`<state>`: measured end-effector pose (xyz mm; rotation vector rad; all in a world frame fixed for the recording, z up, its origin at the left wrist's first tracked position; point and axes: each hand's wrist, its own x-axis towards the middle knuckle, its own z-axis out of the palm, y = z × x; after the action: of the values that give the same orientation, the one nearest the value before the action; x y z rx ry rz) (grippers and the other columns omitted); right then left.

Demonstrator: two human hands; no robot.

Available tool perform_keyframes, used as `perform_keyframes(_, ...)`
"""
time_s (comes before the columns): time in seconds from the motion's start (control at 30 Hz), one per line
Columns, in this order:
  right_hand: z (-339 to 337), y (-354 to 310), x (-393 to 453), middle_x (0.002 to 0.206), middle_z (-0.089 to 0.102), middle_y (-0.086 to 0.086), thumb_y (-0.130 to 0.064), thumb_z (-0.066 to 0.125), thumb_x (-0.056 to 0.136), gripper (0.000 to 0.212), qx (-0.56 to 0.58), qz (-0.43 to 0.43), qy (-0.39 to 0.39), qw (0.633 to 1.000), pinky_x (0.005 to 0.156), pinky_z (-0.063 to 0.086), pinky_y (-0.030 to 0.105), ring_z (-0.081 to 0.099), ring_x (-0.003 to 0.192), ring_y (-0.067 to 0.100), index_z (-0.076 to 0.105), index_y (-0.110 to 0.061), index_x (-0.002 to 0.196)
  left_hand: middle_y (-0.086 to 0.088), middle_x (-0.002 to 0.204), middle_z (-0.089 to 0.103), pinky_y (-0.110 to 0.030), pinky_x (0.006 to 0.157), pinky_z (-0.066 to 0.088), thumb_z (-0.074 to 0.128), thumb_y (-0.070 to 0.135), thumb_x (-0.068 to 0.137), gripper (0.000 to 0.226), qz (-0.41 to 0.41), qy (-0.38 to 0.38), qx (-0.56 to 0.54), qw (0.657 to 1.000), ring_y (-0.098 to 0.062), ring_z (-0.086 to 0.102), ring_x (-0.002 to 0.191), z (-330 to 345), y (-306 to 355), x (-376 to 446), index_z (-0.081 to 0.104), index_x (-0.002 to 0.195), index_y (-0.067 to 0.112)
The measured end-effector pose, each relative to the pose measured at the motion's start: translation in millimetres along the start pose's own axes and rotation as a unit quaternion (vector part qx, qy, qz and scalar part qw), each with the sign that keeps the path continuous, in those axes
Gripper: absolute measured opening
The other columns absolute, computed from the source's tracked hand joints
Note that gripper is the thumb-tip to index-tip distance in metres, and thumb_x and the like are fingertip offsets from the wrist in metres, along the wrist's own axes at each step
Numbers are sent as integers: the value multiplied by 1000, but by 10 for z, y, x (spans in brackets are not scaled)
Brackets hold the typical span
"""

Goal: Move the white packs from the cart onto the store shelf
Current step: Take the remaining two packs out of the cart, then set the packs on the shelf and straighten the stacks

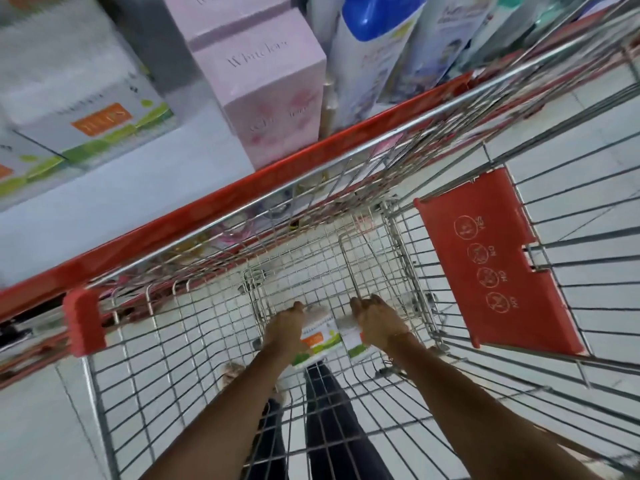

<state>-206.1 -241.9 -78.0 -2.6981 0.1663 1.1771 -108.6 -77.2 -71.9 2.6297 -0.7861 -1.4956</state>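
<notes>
Two white packs (320, 336) in cart (381, 161); two pink boxes (273, 98).

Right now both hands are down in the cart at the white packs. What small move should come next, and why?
Probably close both hands on the packs and lift them straight up. The left hand and the right hand already flank the two white packs on the cart floor, and the wire walls stand high around them. The store shelf shows bare space beside matching packs.
</notes>
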Motion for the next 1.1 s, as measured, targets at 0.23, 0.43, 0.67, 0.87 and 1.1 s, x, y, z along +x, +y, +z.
perform_keyframes(0.23,-431,-253,-370,124,55,9,-4,62,85,45,99,44,46,993,96,51,28,59,112,25,40,-12,124,-10,122,64,-34,90,52,83,16,67,70,17,51,-40,998,-27,61,112,-283,-194,-497,46,127,12)
perform_keyframes(0.43,-937,-674,-725,121,56,6,-13,74,76,46,122,37,129,983,90,55,34,61,110,24,55,-12,117,-4,123,65,-33,92,50,83,20,64,60,49,120,-49,990,-22,58,115,-768,-532,-1096,63,121,21)
perform_keyframes(0.67,-1697,-1274,-1142,136,49,3,-25,73,80,58,100,18,228,968,91,49,31,56,117,26,48,-17,132,-3,119,68,-32,91,50,82,20,65,55,72,261,-65,960,-22,62,112,-1444,-912,-1922,66,117,23)
perform_keyframes(0.87,-2389,-1783,-1337,120,63,7,-18,83,68,55,97,-29,328,939,85,56,36,63,109,29,62,-15,119,0,121,64,-32,94,50,84,20,65,59,85,346,-59,933,-19,59,112,-1977,-1255,-2456,63,120,22)
perform_keyframes(1.1,-3147,-2102,-1373,133,57,5,-25,77,77,59,49,-52,375,924,102,45,35,52,123,25,53,-17,131,-3,127,60,-34,98,50,84,17,68,64,45,423,-72,902,-22,57,116,-2480,-1456,-2698,58,127,18)
